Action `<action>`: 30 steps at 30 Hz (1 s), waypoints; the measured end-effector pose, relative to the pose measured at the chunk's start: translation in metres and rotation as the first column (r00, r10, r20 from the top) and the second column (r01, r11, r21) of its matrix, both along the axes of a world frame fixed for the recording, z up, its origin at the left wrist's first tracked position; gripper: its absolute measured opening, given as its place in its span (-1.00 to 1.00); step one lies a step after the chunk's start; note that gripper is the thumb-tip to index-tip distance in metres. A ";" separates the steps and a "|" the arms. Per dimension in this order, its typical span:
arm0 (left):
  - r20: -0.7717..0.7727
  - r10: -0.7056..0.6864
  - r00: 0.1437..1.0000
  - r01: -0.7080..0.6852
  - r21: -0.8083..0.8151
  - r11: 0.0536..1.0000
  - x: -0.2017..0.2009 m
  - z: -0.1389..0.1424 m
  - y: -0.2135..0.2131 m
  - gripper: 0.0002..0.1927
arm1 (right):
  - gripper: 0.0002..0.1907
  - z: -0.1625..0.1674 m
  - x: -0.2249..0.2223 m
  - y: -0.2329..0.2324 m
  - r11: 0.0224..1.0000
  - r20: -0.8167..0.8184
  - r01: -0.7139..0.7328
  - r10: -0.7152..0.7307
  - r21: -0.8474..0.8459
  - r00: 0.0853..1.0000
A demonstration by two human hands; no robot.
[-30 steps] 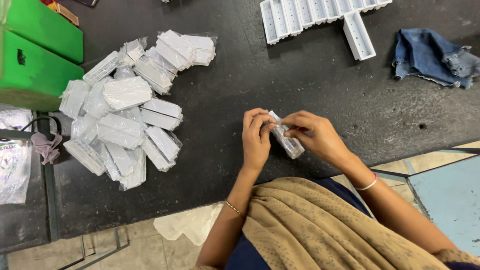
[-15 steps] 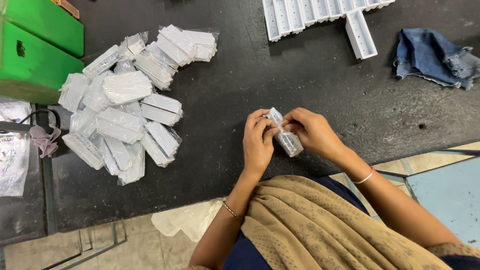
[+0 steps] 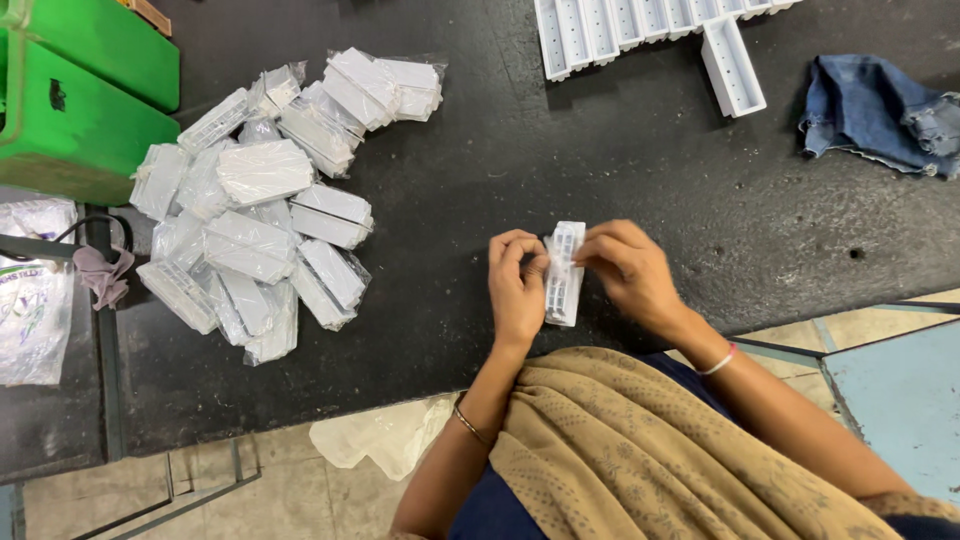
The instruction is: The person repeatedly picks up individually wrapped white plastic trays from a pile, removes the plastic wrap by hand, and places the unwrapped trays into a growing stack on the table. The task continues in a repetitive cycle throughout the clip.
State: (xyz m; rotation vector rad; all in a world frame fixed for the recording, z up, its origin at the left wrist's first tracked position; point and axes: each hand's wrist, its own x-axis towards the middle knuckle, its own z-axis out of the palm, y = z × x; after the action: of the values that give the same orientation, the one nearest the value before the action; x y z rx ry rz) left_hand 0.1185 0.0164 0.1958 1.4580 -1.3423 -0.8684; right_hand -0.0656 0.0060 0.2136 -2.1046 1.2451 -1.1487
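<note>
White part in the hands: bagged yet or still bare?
Cannot tell for sure. The white part is pinched between the left hand and right hand; any clear film is hard to see, unlike the bagged pile.

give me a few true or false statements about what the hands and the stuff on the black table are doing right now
1. Both hands hold one small white part in clear wrap. True: the left hand and right hand grip the white part between them.
2. The pile of wrapped white parts lies to the person's right. False: it lies to the left.
3. A piece of blue denim cloth lies on the table. True.
4. The bins at the far left are red. False: the bins are green.
5. White trays lie at the table's far edge. True.
</note>
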 end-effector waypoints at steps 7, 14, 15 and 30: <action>-0.053 0.083 0.995 -0.085 -0.032 0.996 0.005 -0.012 -0.012 -0.97 | -0.89 0.003 -0.010 0.004 0.972 0.082 0.094 -0.114 0.217 0.990; -0.359 -0.141 0.923 0.208 0.156 0.966 0.018 0.022 -0.002 -0.74 | -0.77 0.017 -0.008 0.012 0.993 0.111 -0.030 0.017 0.115 0.994; -0.231 -0.177 0.957 0.201 0.087 0.976 0.016 0.026 0.001 -0.76 | -0.70 0.018 -0.005 0.012 0.999 0.030 -0.026 0.025 0.040 0.999; -0.159 0.021 0.987 -0.005 0.099 0.995 0.002 0.019 -0.001 -0.79 | -0.79 0.021 -0.004 0.013 0.947 0.099 -0.074 0.045 0.312 0.994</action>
State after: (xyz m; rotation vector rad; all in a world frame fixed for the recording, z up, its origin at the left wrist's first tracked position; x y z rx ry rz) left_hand 0.1201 0.0156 0.2151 1.4377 -1.1841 -1.0332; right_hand -0.0699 0.0190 0.2341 -1.8199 1.2238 -0.9369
